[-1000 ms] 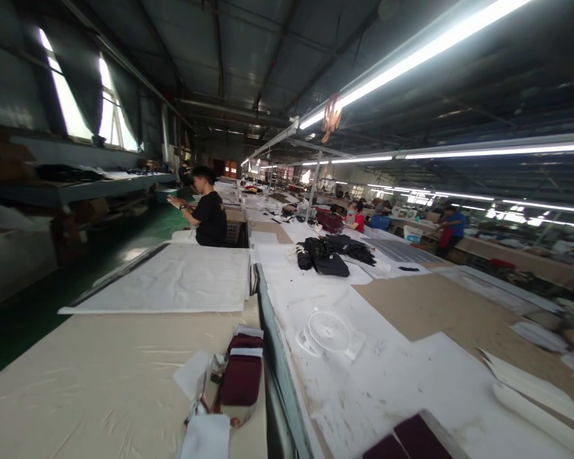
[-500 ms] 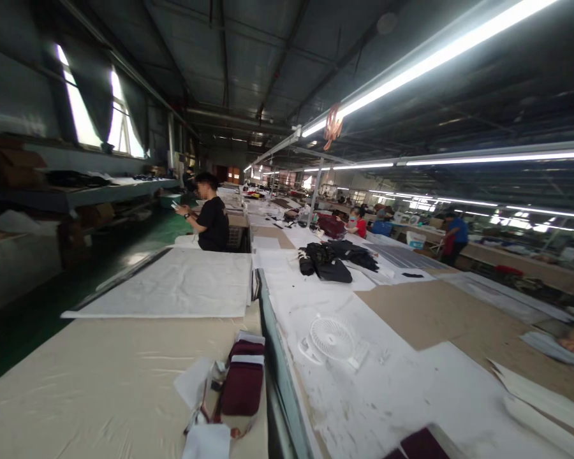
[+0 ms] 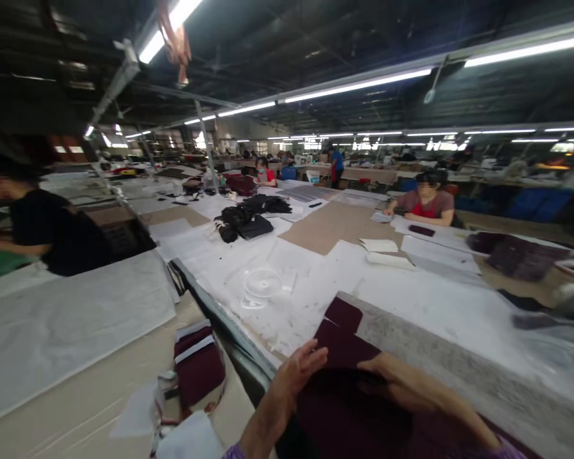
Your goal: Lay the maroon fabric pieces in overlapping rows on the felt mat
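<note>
Dark maroon fabric pieces (image 3: 344, 347) lie stacked on a grey felt board (image 3: 440, 357) at the table's near edge. My left hand (image 3: 299, 373) reaches in from below with fingers stretched out, resting on the left edge of the maroon fabric. My right hand (image 3: 380, 368) lies on the same fabric just to the right, and its fingers are lost against the dark cloth.
A small white fan (image 3: 262, 285) lies on the white paper-covered table (image 3: 411, 299). A bundle of maroon pieces with white bands (image 3: 198, 360) sits on the beige table at left. Black garments (image 3: 246, 220) lie farther back. Seated people work at left (image 3: 52, 226) and right (image 3: 425, 201).
The view has swung right and down. Both my hands have come into view on the maroon fabric; neither was visible before.
</note>
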Tool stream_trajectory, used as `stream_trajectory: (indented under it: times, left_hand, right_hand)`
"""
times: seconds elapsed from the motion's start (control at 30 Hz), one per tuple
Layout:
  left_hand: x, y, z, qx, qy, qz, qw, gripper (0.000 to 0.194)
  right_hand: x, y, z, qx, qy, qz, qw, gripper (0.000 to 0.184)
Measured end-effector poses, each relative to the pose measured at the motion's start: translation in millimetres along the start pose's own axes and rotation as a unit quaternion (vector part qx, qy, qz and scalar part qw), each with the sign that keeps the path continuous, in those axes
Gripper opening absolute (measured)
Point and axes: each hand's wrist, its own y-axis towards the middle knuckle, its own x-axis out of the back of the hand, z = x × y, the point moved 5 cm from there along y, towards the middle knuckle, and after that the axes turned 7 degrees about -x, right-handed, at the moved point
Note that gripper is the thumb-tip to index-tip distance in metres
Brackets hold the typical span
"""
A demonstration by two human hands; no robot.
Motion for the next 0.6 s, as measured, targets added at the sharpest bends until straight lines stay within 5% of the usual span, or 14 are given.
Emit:
stream_trajectory:
  times: [0.13,0.23,0.27,0.33,0.43,0.5,0.6]
  left_hand:
    - [-19.1,1,3,0.056,0.148,0.1,0.982,0.075]
    - [-17.4,4,14,0.064,0.234,0.01,0.97,0.041]
    - [-15.6,4,16,0.06,0.234,-0.028,0.97,0.033]
    - [-14.3,3,18,0.061,0.17,-0.073,0.981,0.034]
    - [-16.4,0,12,0.046,0.046,-0.103,0.993,0.036]
    - [-19.9,-1,8,0.036,0.007,-0.11,0.993,0.036]
    - [-26.1,0,11,0.043,0.016,-0.108,0.993,0.041]
  right_hand:
    - [-9,19,7,0.005,-0.011,0.069,0.998,0.018]
    - [-9,22,5,-0.004,0.012,0.052,0.999,0.007]
    - [-8,21,1,-0.012,0.02,0.033,0.999,0.005]
    - [-4,13,-8,-0.028,0.099,-0.028,0.994,0.034]
    - [-10,-2,-25,-0.047,0.354,-0.084,0.93,0.067]
    - [-27,-9,-29,-0.051,0.423,-0.064,0.902,0.063]
    - [-52,-13,-28,-0.075,0.414,-0.071,0.904,0.053]
